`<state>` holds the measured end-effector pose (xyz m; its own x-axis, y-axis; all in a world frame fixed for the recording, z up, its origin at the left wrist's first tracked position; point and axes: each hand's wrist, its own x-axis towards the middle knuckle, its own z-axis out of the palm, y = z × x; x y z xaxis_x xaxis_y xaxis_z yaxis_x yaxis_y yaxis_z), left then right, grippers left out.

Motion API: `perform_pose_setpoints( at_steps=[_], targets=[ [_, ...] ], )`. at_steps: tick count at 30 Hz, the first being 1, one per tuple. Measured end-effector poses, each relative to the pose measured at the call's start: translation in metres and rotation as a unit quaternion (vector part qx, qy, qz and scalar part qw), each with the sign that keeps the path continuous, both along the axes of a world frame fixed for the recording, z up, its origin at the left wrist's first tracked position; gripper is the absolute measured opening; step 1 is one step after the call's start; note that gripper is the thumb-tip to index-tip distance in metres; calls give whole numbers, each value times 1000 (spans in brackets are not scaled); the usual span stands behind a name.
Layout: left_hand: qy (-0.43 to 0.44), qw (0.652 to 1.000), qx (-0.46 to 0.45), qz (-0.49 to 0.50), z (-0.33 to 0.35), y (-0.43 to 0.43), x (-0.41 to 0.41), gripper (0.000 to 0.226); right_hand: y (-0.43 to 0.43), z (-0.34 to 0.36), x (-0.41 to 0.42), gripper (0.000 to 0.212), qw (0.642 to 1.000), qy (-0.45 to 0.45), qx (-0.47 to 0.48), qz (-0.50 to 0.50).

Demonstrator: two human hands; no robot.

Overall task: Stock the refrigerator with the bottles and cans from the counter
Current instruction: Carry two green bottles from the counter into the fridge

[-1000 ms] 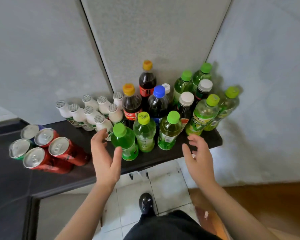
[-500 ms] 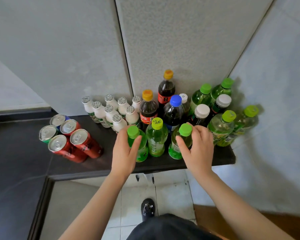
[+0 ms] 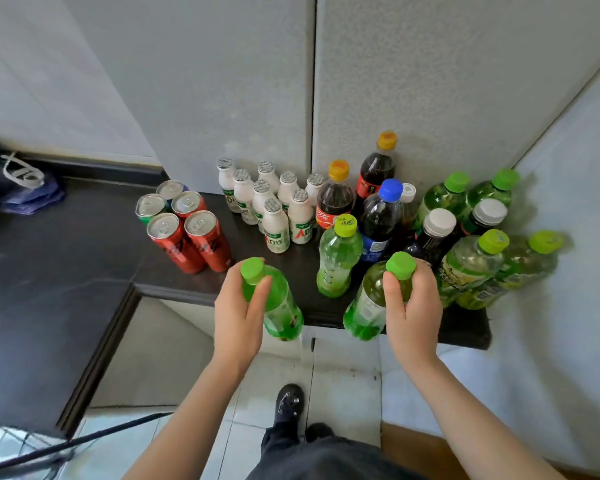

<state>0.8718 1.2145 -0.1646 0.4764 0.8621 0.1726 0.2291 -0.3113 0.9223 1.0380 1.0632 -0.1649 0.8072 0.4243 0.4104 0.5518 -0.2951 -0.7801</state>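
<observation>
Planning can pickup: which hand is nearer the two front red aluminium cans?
Left. The left hand, gripping a green-capped plastic bottle, is just right of the red cans; the right hand, gripping a second green-capped bottle, is farther right.

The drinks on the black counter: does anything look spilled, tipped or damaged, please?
Nothing stands out; no spill shows on the black counter. Only the bright green plastic bottle in the left hand and the yellow-green plastic bottle in the right hand lean.

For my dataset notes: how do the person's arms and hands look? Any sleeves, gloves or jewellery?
Both forearms are bare, no sleeves in view. The left hand and right hand wear no gloves; no ring, watch or bracelet shows.
</observation>
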Motion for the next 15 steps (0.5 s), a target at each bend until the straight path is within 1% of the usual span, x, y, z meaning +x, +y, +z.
perform_pose_setpoints(
  at_steps=[4,8,12,15],
  targets=[
    [-45,995,-36,80,2,-17,-32,19,4,9,-24,28,997,12,17,74],
    [-101,972,-85,195,-1,-38,-69,16,14,8,-50,33,982,42,17,181],
    [-156,930,-142,301,-4,-67,-116,12,31,3,-91,26,951,69,4,301],
    [-145,908,-150,363,-6,-93,-154,15,43,0,-128,26,921,76,-10,381]
  ],
)
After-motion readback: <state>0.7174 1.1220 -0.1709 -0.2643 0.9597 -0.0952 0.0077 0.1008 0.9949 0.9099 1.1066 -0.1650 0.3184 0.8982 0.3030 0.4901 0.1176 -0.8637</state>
